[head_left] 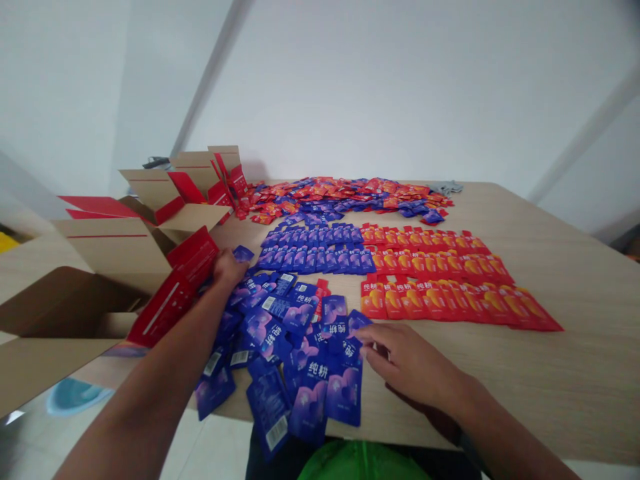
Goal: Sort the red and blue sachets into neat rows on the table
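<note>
My left hand [229, 268] reaches forward past the red carton flap, its fingers curled at a small blue pouch [243, 253]. Much of that grip is hidden by the back of the hand. At the right edge of the loose pile, my right hand [400, 353] pinches the edge of another blue pouch [359, 321] between thumb and fingers. The heap of blue pouches [267, 330] lies between my arms, some face up and some with barcodes showing. A red pouch [321, 293] pokes out among them. Several pouches overhang the table's front edge.
Overlapping rows of blue pouches [315, 259] and red pouches [450, 300] lie beyond my hands. A mixed heap [340, 193] stretches along the back of the table [565, 380]. Open cardboard cartons [115, 247] line the left side. A blue basin [77, 397] sits on the floor.
</note>
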{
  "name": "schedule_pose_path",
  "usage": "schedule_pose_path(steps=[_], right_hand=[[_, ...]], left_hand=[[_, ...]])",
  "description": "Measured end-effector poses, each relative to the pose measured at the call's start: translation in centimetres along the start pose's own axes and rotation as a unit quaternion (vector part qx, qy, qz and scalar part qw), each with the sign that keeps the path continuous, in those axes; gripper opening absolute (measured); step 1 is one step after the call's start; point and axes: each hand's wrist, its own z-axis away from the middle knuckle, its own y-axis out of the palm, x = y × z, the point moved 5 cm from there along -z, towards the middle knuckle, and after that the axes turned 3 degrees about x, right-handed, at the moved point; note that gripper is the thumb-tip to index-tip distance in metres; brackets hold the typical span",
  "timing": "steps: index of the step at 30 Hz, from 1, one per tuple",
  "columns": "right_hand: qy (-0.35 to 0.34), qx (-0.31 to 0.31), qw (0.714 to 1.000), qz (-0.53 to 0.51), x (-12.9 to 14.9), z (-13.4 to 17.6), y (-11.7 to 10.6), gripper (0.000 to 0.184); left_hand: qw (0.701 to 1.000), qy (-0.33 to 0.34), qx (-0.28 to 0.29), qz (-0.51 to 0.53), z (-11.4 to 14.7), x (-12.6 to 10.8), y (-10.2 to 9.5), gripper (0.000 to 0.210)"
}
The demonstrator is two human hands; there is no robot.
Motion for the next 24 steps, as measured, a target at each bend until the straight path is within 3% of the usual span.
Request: schedule_pose_path(steps=[6, 10, 14, 17, 20, 22, 24], right_hand=[[0.04, -0.068, 0.996, 0.039, -4.7, 2.9, 2.9, 0.03], [0.024, -0.08, 0.996, 0.031, -5.2, 3.1, 3.2, 0.03], [0.017, -0.077, 0.997, 0.027, -5.1, 3.1, 3.0, 0.03], [0.019, -0.079, 0.997, 0.017, -5.6, 3.3, 2.9, 0.03], [0.033, -0.085, 0.996, -0.015, -5.8, 3.4, 2.5, 0.027], [0.056, -0.113, 0.989, -0.08, -5.6, 3.4, 2.0, 0.024], [0.091, -0.151, 0.961, -0.214, -5.1, 3.3, 2.0, 0.036]], left_hand=[[0.998, -0.008, -0.026, 0.058, -0.2, 0.7, -0.5, 0.054], [0.996, 0.001, -0.028, 0.082, -0.2, 0.2, -1.6, 0.038], [0.99, 0.029, -0.078, 0.11, 1.6, -2.4, -4.0, 0.034], [0.973, 0.084, -0.098, 0.193, 6.4, -6.1, -5.7, 0.035], [0.943, 0.18, -0.032, 0.277, 14.6, -10.9, -6.0, 0.026], [0.9, 0.293, 0.005, 0.323, 20.9, -14.2, -5.9, 0.012], [0.849, 0.402, 0.042, 0.341, 26.6, -16.8, -5.3, 0.011]])
